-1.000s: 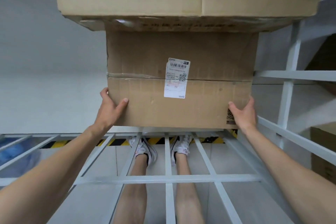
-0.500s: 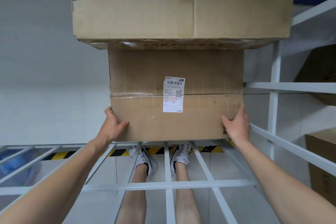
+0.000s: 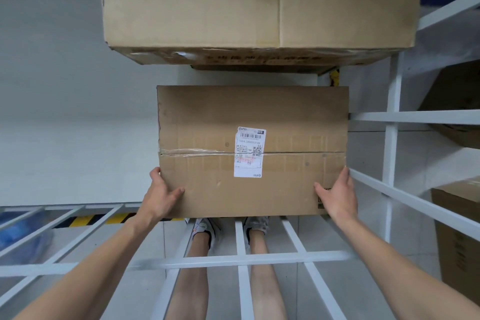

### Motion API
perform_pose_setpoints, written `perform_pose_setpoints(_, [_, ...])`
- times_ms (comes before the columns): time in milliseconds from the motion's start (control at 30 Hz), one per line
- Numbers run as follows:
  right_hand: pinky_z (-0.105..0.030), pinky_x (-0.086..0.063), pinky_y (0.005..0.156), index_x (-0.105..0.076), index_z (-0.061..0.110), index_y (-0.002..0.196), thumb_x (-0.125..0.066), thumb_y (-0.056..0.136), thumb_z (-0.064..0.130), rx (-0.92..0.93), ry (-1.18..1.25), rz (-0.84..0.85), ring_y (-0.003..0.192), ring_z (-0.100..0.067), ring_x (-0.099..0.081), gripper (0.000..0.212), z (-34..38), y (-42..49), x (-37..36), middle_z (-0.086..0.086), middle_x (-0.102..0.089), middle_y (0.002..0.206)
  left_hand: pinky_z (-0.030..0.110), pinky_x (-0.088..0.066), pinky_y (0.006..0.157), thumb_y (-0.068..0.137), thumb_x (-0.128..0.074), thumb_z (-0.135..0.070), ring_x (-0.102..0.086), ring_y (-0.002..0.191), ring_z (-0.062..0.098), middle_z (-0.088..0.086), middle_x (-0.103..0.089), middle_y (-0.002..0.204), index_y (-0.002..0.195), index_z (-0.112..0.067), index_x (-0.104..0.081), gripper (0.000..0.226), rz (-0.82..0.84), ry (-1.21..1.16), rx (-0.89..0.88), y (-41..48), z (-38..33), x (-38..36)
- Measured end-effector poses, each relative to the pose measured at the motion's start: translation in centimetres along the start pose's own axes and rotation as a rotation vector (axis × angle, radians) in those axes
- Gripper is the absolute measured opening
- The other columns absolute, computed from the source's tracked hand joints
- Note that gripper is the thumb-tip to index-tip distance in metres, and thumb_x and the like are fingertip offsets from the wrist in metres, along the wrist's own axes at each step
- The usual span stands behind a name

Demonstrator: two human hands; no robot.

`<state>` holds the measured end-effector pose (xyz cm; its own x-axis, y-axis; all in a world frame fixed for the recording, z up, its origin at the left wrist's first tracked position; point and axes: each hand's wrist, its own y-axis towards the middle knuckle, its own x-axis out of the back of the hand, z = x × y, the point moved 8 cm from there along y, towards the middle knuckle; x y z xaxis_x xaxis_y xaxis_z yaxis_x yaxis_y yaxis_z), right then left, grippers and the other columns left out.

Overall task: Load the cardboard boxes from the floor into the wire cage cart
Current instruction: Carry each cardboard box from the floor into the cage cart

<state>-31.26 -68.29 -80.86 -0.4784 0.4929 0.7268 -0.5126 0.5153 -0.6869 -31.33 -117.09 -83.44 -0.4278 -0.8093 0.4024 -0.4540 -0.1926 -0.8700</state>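
Observation:
A brown cardboard box (image 3: 207, 117) with a white shipping label and a taped seam fills the middle of the head view. My left hand (image 3: 161, 197) grips its near left corner, thumb on the top face. My right hand (image 3: 337, 195) grips the near right corner the same way. The box hangs over the white bars of the wire cage cart (image 3: 241, 258). A larger cardboard box (image 3: 207, 2) sits beyond it, with a gap between the two.
More cardboard boxes stand behind the cage's right bars, one low (image 3: 457, 228) and one higher (image 3: 459, 101). My legs and shoes (image 3: 205, 226) show through the bars. Yellow-black floor tape (image 3: 85, 221) and a blue bag (image 3: 15, 236) lie at left.
The held box has come away from the larger box, which it touched before; a gap now shows between them. Both hands kept their grip on its near corners.

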Motion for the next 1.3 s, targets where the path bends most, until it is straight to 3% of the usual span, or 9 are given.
perform_pose_setpoints(233, [-0.047, -0.045, 0.103, -0.011, 0.015, 0.161, -0.067, 0.093, 0.041, 0.129, -0.056, -0.057, 0.142, -0.036, -0.038, 0.092, 2.7, 0.6, 0.9, -0.016, -0.02, 0.164, 0.055, -0.05, 0.096, 0.093, -0.071, -0.028, -0.055, 0.111, 0.033, 0.013, -0.049, 0.14, 0.144, -0.02, -0.016, 0.075, -0.066, 0.017, -0.046, 0.8, -1.1, 1.4])
perform_pose_setpoints(367, [-0.053, -0.041, 0.109, -0.011, 0.016, 0.161, -0.067, 0.092, 0.043, 0.103, -0.046, -0.057, 0.14, -0.04, -0.039, 0.093, 5.0, 2.3, 2.3, -0.019, -0.024, 0.161, 0.055, -0.05, 0.097, 0.094, -0.071, -0.029, -0.056, 0.113, 0.035, 0.014, -0.048, 0.141, 0.146, -0.019, -0.015, 0.077, -0.068, -0.007, -0.059, 1.6, -2.4, 2.0])
perform_pose_setpoints(567, [-0.051, -0.044, 0.106, -0.012, 0.017, 0.161, -0.07, 0.09, 0.04, 0.08, -0.012, -0.052, 0.137, -0.04, -0.042, 0.094, 4.7, 1.9, 2.1, -0.019, -0.029, 0.158, 0.051, -0.049, 0.095, 0.096, -0.068, -0.03, -0.054, 0.108, 0.031, 0.011, -0.049, 0.14, 0.147, -0.021, -0.014, 0.074, -0.051, 0.0, -0.077, 2.4, -4.0, 3.0])
perform_pose_setpoints(733, [-0.048, -0.048, 0.096, -0.01, 0.018, 0.161, -0.071, 0.091, 0.038, 0.038, 0.005, -0.026, 0.136, -0.038, -0.043, 0.095, 3.4, 1.0, 1.6, -0.018, -0.027, 0.159, 0.055, -0.047, 0.101, 0.096, -0.067, -0.028, -0.055, 0.117, 0.037, 0.013, -0.047, 0.144, 0.148, -0.02, -0.013, 0.075, -0.026, 0.018, -0.075, 2.0, -4.3, 2.6])
perform_pose_setpoints(933, [-0.047, -0.047, 0.098, -0.013, 0.02, 0.161, -0.071, 0.091, 0.038, 0.023, 0.043, -0.031, 0.137, -0.036, -0.043, 0.093, 3.2, 1.2, 1.6, -0.016, -0.028, 0.159, 0.059, -0.048, 0.101, 0.096, -0.068, -0.029, -0.054, 0.119, 0.037, 0.012, -0.044, 0.145, 0.148, -0.021, -0.013, 0.076, -0.005, 0.007, -0.074, 1.9, -3.8, 2.2])
perform_pose_setpoints(1167, [-0.05, -0.03, 0.116, -0.016, 0.02, 0.161, -0.067, 0.094, 0.032, 0.071, 0.108, 0.035, 0.151, -0.031, -0.023, 0.085, 3.6, 0.4, 2.3, -0.009, -0.014, 0.167, 0.053, -0.044, 0.106, 0.097, -0.067, -0.022, -0.051, 0.119, 0.032, 0.015, -0.042, 0.146, 0.15, -0.014, -0.011, 0.077, 0.046, -0.064, 0.006, 1.3, -4.1, 2.2])
perform_pose_setpoints(1300, [-0.046, -0.023, 0.119, -0.017, 0.024, 0.161, -0.064, 0.097, 0.034, 0.183, 0.096, 0.04, 0.153, -0.027, -0.015, 0.08, 6.4, -2.1, 4.4, -0.003, -0.006, 0.169, 0.054, -0.039, 0.113, 0.094, -0.069, -0.012, -0.047, 0.133, 0.034, 0.014, -0.044, 0.147, 0.148, -0.014, -0.024, 0.07, 0.003, -0.055, -0.06, -1.1, -7.5, 2.7])
